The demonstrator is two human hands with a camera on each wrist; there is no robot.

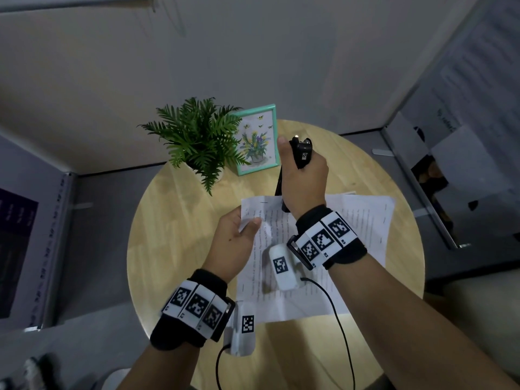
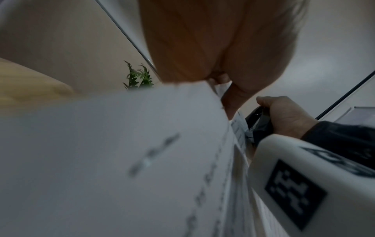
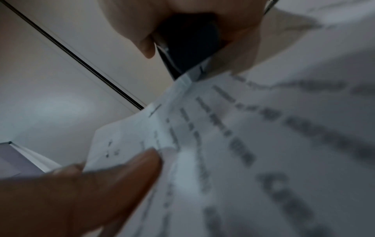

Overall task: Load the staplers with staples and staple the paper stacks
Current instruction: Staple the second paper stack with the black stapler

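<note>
My right hand [image 1: 305, 181] clamps the black stapler [image 1: 301, 153] over the paper stack's [image 1: 323, 249] far edge on the round table [image 1: 174, 220]; my left hand [image 1: 236, 240] pinches the stack's near-left corner, lifting it.

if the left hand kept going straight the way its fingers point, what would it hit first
Probably the black stapler held in the right hand: the left hand, pinching the paper stack's corner, points up-right toward it. Depth is unclear.
</note>
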